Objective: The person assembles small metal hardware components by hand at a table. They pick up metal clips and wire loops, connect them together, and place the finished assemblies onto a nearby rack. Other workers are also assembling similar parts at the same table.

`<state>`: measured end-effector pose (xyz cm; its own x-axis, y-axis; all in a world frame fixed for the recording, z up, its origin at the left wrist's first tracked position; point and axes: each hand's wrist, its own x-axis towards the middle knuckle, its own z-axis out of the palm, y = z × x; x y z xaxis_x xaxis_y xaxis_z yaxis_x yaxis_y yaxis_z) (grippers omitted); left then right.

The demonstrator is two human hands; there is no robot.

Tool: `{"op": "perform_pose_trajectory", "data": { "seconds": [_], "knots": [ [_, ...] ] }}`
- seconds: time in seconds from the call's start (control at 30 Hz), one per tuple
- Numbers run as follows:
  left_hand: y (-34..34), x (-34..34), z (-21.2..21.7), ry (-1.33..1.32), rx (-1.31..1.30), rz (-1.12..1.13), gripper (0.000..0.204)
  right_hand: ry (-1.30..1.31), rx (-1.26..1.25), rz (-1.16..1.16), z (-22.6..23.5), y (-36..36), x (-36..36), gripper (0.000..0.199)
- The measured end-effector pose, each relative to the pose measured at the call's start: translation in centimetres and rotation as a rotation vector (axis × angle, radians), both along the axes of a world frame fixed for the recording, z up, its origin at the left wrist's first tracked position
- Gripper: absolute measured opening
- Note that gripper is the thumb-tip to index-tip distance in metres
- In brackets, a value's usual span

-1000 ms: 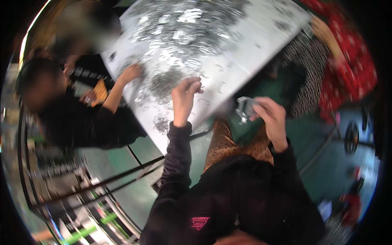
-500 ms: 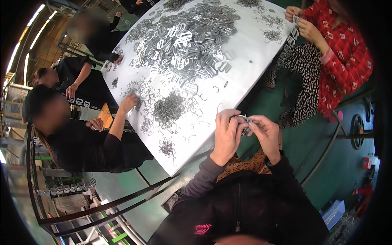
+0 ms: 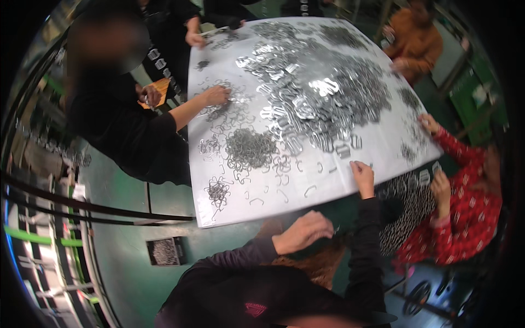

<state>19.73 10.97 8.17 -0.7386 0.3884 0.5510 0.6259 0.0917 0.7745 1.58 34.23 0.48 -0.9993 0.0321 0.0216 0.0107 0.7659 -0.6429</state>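
My left hand [image 3: 306, 232] is held low in front of my body, just off the table's near edge. Its fingers are curled and slightly blurred; a thin wire-like bit shows past the fingertips, but I cannot make out what it is. Over the near right part of the white table [image 3: 350, 175], my right hand [image 3: 362, 177] stretches forward, fingers partly extended and seemingly holding nothing. Its fingertips are close to a flat silver metal buckle [image 3: 343, 151], at the near edge of a big heap of buckles [image 3: 333, 87]; contact is unclear.
Loose wire hooks [image 3: 251, 148] lie in piles at the table's left. A co-worker's hand [image 3: 217, 95] reaches into them. To the right, a person in a red patterned top [image 3: 454, 218] works at the table. A box of small metal parts [image 3: 164, 252] stands on the floor.
My hands, earlier together around a small metal piece, have parted. The right has reached forward onto the table; the left has dropped lower. My view has turned, shifting the table rightward.
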Motion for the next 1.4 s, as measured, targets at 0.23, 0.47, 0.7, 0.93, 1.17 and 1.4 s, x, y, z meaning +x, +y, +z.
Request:
{"op": "perform_pose_trajectory", "data": {
  "seconds": [0.23,0.47,0.7,0.93,1.17,1.4],
  "knots": [
    [0.0,-0.1,-1.5,-0.047,0.094,-0.010,0.014,0.311,0.007,-0.001,-3.1,-3.2,-4.9,0.041],
    [-0.4,-1.4,-1.7,-0.021,0.087,0.032,0.012,0.191,-0.921,-0.047,1.6,-4.2,4.3,0.025],
    [0.0,-1.1,-1.3,0.028,0.002,0.095,0.016,0.192,-0.888,-0.058,8.1,-4.9,19.1,0.025],
    [0.4,0.0,0.0,0.116,-0.025,0.112,0.015,0.323,-0.937,-0.154,9.7,-6.1,21.7,0.024],
    [1.4,0.9,0.1,-0.108,0.041,0.168,0.013,0.272,-1.086,-0.180,9.6,-7.2,20.9,0.023],
    [0.0,1.2,-1.1,-0.231,-0.014,0.181,0.030,0.270,-1.247,-0.207,9.0,-7.2,21.3,0.025]
  ]
}}
